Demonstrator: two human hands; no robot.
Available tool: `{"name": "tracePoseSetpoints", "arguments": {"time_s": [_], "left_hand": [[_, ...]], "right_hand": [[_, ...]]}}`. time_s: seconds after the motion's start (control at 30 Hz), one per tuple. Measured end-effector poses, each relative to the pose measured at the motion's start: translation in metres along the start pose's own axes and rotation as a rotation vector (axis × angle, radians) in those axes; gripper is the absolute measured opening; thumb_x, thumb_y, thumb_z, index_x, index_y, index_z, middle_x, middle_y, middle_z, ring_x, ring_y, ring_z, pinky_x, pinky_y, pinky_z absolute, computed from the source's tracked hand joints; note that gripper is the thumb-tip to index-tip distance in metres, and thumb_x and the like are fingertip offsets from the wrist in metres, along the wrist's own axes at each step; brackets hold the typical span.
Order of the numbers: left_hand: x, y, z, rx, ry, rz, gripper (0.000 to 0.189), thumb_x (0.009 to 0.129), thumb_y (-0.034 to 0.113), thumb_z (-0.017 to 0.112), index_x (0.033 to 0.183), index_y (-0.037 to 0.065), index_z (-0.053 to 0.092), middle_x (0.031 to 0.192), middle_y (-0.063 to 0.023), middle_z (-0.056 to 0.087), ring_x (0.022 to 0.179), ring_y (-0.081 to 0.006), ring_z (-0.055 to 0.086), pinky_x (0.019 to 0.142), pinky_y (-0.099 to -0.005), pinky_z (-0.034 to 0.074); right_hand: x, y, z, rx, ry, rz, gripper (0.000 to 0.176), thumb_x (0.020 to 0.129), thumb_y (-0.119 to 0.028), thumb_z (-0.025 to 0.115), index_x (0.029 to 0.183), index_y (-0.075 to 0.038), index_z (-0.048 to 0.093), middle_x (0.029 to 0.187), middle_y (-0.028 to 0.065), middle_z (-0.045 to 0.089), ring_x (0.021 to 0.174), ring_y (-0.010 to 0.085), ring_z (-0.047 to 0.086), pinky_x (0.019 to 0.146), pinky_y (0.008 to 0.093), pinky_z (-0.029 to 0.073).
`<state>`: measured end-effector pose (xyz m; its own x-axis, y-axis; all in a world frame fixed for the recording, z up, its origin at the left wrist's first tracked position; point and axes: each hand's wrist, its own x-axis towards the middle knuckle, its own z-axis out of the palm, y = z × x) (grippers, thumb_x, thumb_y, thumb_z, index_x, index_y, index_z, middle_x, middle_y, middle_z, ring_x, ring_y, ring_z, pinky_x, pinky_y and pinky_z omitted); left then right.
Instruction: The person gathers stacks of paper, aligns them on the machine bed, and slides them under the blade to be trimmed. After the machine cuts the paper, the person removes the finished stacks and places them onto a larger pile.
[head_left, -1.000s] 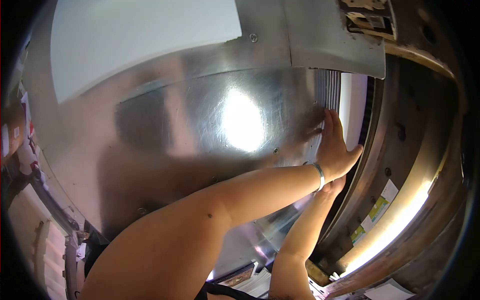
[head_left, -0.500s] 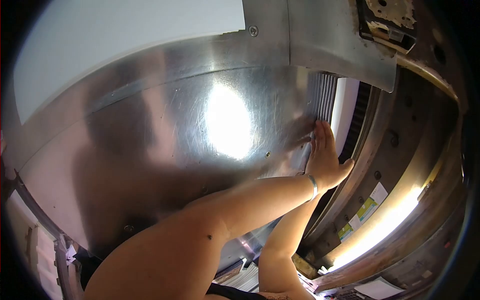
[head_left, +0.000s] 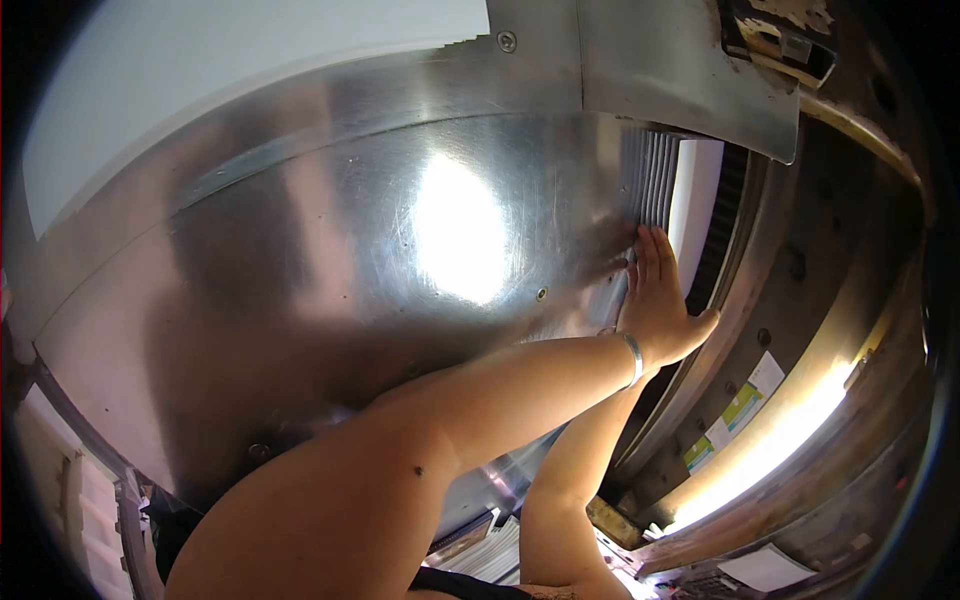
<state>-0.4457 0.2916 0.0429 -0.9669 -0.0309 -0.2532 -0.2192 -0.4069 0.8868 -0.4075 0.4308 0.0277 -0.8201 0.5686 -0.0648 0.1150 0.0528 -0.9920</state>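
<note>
My left hand [head_left: 658,305] lies with its fingers stretched out and close together, the thumb spread to the right. Its fingertips point up toward a row of grey ridged metal strips [head_left: 655,180] and the lower end of a white block-like stack [head_left: 695,200]. A metal bracelet [head_left: 633,360] circles the left wrist. Below it, my right forearm [head_left: 580,450] rises from the bottom of the view and passes behind the left wrist, so the right hand is hidden. Under the arms spreads a shiny, scratched metal surface [head_left: 350,250] that reflects them.
A large white paper stack [head_left: 240,90] lies at the upper left. To the right are a dark slot, a curved machine frame [head_left: 800,290] with small labels [head_left: 742,408], and a lit strip [head_left: 790,460]. A metal plate [head_left: 690,70] overhangs at the top.
The whole view has shifted a little, with the metal surface and paper stack now higher in it. My left hand appears slightly higher and farther right, in the same flat pose.
</note>
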Motion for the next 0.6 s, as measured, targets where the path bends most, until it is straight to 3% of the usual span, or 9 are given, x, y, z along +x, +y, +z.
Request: {"name": "tracePoseSetpoints", "arguments": {"time_s": [0.6], "left_hand": [[-0.003,0.001,-0.006,-0.013,-0.033,0.023,0.124,0.088,0.052,0.068,0.155,-0.017,-0.011,0.162,-0.0426,-0.011,0.156,-0.0497,-0.010,0.128,-0.0528,0.005]], "right_hand": [[-0.005,-0.001,0.014,-0.136,0.131,-0.127,0.059,0.110,-0.032,0.040,0.159,-0.001,0.029,0.160,0.0234,0.039,0.144,0.0418,0.041,0.121,0.0454,0.033]]}}
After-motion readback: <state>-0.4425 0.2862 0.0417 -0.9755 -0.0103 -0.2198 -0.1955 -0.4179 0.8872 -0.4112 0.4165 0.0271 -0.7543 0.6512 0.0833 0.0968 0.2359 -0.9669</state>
